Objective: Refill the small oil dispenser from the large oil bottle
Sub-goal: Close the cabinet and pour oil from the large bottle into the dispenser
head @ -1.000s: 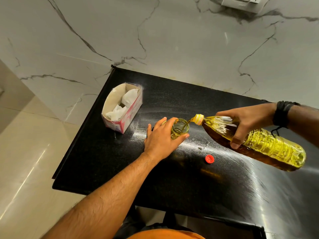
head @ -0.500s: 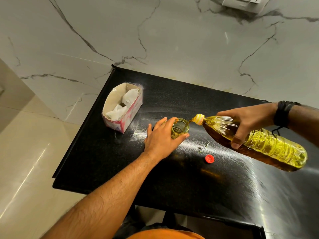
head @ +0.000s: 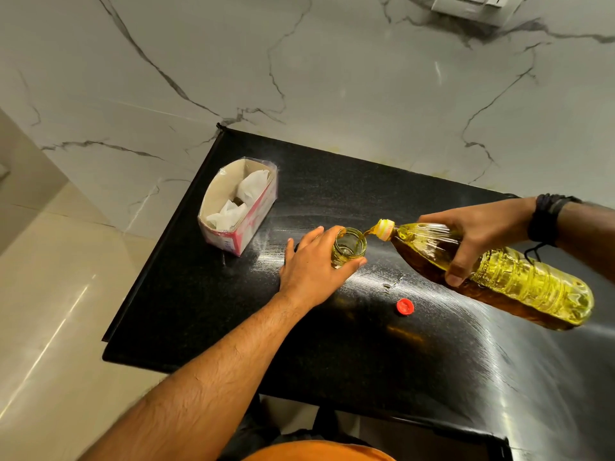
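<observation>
The small glass oil dispenser (head: 349,247) stands upright on the black counter (head: 332,344), its mouth uncovered and a little oil inside. My left hand (head: 311,266) grips its side, thumb in front. My right hand (head: 472,239) holds the large plastic oil bottle (head: 519,284) near its shoulder, tilted almost flat. The bottle's yellow neck points left at the dispenser's rim, and a thin stream of oil runs from it into the dispenser.
A red bottle cap (head: 405,307) lies on the counter below the bottle neck. An opened carton (head: 238,207) with white packets stands at the left rear. The counter's left edge drops to a tiled floor; a marble wall rises behind.
The big bottle has tipped slightly further, its base a little higher. Oil keeps flowing into the dispenser. Both hands keep their hold.
</observation>
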